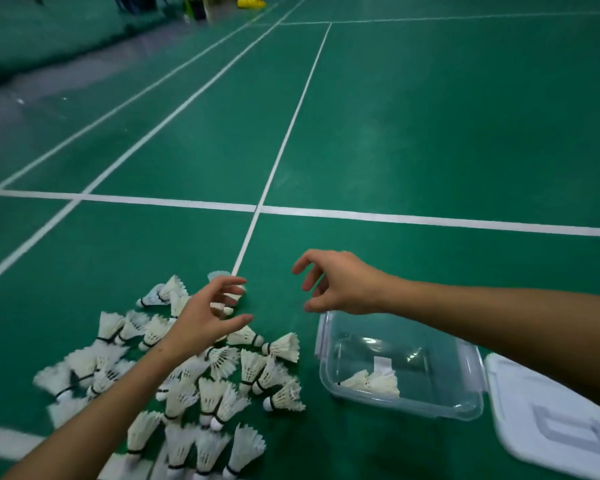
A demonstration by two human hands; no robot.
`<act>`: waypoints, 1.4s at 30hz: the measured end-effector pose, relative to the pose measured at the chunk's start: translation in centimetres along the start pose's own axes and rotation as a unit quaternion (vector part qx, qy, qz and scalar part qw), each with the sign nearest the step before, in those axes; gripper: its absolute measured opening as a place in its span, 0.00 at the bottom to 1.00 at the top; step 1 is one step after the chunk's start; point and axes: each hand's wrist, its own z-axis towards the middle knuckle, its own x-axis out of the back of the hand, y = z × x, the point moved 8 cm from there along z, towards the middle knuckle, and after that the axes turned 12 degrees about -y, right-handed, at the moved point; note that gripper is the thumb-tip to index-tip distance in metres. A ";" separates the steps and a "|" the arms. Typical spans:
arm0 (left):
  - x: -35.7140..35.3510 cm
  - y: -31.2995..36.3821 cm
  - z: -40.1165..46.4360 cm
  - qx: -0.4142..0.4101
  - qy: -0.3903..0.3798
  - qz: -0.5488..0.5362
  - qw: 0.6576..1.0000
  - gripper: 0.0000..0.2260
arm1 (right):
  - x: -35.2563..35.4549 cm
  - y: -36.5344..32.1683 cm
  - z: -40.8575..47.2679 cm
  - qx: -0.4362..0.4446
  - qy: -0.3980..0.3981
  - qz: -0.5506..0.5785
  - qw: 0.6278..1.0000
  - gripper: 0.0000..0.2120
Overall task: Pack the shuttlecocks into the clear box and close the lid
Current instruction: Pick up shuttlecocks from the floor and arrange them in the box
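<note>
Both hands hover with fingers loosely spread, holding nothing. Under the left hand lies the heap of white feather shuttlecocks. Below the right hand sits the clear plastic box, a few shuttlecocks inside beside an unreadable white label; its white lid lies open.

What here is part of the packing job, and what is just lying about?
Part of the job:
- pile of shuttlecocks on the floor
- clear box, a few shuttlecocks already inside
- white lid, off, beside the box
- left hand and right hand, both empty

Just lying about:
- yellow object at the far court edge
</note>
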 end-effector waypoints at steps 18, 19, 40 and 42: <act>-4.9 -15.7 2.0 0.064 -0.114 0.305 0.943 0.35 | -16.0 7.9 14.6 -0.169 -0.123 -0.030 0.977 0.27; -5.0 -15.3 2.4 0.068 -0.089 0.305 0.946 0.34 | -16.2 8.3 14.7 -0.178 -0.118 -0.038 0.976 0.24; -1.7 -12.1 4.1 0.036 0.092 -0.028 0.995 0.10 | -13.0 7.7 14.5 -0.130 0.001 0.182 0.975 0.35; -0.1 -9.7 3.8 0.018 0.102 -0.053 0.993 0.10 | -11.0 6.7 13.2 -0.091 0.018 0.180 0.979 0.35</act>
